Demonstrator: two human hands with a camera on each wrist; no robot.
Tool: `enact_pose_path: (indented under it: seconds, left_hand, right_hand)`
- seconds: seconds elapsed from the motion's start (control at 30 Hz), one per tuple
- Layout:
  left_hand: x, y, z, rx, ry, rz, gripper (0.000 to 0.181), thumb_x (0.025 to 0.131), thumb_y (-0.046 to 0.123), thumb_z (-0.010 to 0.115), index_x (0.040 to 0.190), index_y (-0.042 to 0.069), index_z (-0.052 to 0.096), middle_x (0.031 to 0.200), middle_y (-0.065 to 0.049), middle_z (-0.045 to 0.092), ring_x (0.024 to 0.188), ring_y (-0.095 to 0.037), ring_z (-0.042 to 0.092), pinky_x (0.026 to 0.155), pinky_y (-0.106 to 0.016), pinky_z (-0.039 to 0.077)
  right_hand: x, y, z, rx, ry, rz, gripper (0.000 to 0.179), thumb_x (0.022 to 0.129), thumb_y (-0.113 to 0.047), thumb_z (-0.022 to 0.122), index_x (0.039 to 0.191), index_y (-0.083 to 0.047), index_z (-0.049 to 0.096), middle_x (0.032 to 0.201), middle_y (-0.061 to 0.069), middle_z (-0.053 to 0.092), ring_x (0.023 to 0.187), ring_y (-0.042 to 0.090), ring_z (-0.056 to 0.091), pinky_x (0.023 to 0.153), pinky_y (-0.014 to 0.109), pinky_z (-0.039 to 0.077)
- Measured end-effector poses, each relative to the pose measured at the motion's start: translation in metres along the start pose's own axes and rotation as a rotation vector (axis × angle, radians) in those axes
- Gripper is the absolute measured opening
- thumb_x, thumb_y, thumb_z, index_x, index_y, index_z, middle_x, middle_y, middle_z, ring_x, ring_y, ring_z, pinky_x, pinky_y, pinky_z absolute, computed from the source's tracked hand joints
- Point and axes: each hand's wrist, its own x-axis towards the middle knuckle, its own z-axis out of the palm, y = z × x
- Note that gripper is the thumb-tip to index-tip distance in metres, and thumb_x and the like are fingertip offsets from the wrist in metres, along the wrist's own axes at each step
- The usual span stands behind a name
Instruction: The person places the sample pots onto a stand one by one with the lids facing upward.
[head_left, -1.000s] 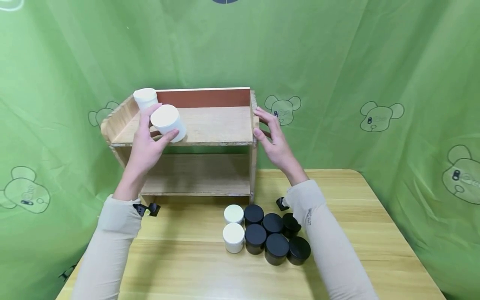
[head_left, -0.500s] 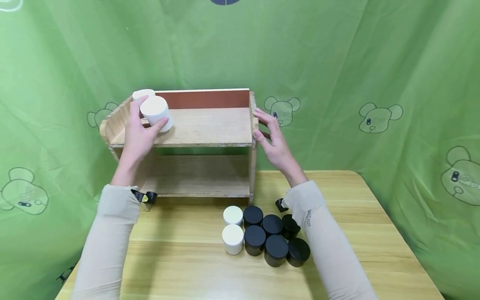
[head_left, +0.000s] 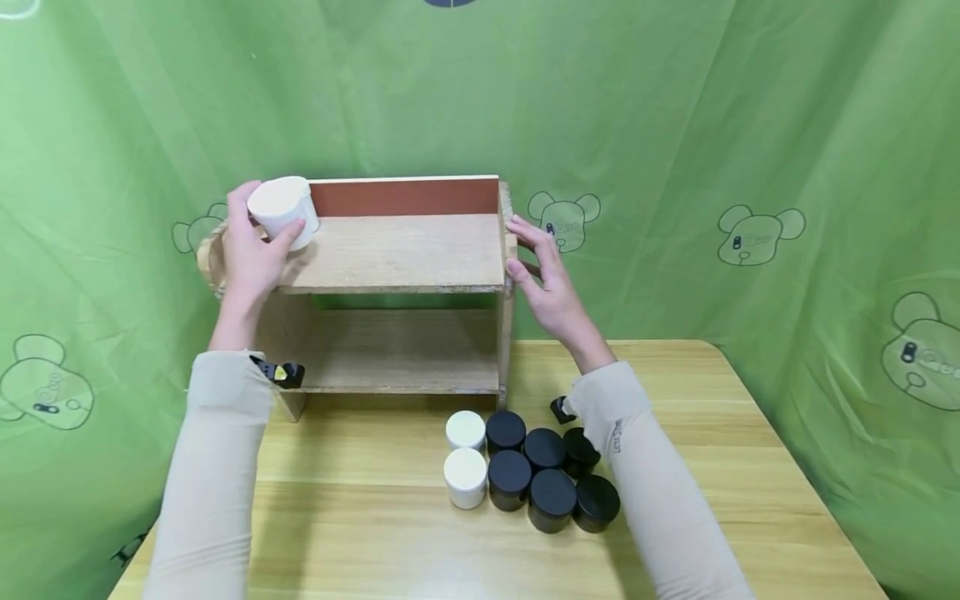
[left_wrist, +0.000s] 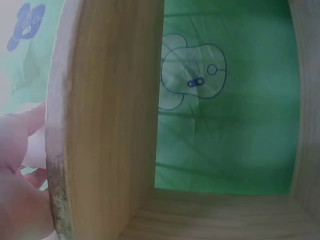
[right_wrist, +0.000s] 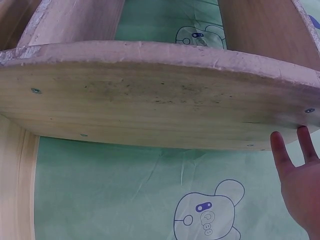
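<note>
At the left end of the upper shelf, my left hand (head_left: 251, 250) grips a white lidded jar (head_left: 281, 204), fingers on its far left side and thumb at its front. A second white jar behind it is almost wholly hidden. In the left wrist view, part of the left hand (left_wrist: 22, 175) shows beyond the shelf board (left_wrist: 107, 115). My right hand (head_left: 551, 287) touches the right side panel of the wooden shelf unit (head_left: 405, 250). In the right wrist view, two extended fingertips of the right hand (right_wrist: 302, 187) meet that side panel (right_wrist: 160, 107).
Two white jars (head_left: 466, 477) and several black jars (head_left: 552, 497) stand grouped on the wooden table (head_left: 375, 517), in front of the unit's right end. The unit has a lower shelf (head_left: 405, 354) and a reddish back strip (head_left: 405, 198). Green cloth (head_left: 637, 108) hangs behind.
My left hand has carried the white jar left and back along the upper shelf, in front of the other white jar, which it now mostly hides. The right hand has stayed at the side panel.
</note>
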Motion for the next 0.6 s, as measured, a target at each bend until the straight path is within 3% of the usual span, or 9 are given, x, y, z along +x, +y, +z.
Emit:
enact_pose_path:
  seconds: [0.27,0.6]
  left_hand:
    - [0.0079,-0.0043,-0.0014,0.062,-0.002,-0.061,0.074,0.098,0.027,0.071,0.159,0.025,0.028,0.162,-0.008,0.042,0.147,-0.021,0.042,0.123,-0.036,0.035]
    - [0.0062,-0.0055,-0.0018,0.086,-0.001,-0.102,0.076,0.099,0.029,0.070,0.160,0.025,0.026,0.165,-0.009,0.038,0.150,-0.022,0.039,0.126,-0.037,0.031]
  right_hand:
    - [0.0000,-0.0021,0.0002,0.001,0.000,-0.013,0.049,0.107,-0.007,0.050,0.154,-0.002,0.038,0.168,0.018,0.026,0.148,0.040,0.037,0.119,0.061,0.038]
    - [0.0007,-0.0028,0.0011,0.006,0.000,-0.005,0.049,0.107,-0.008,0.050,0.154,-0.003,0.037,0.168,0.016,0.026,0.148,0.039,0.036,0.119,0.060,0.038]
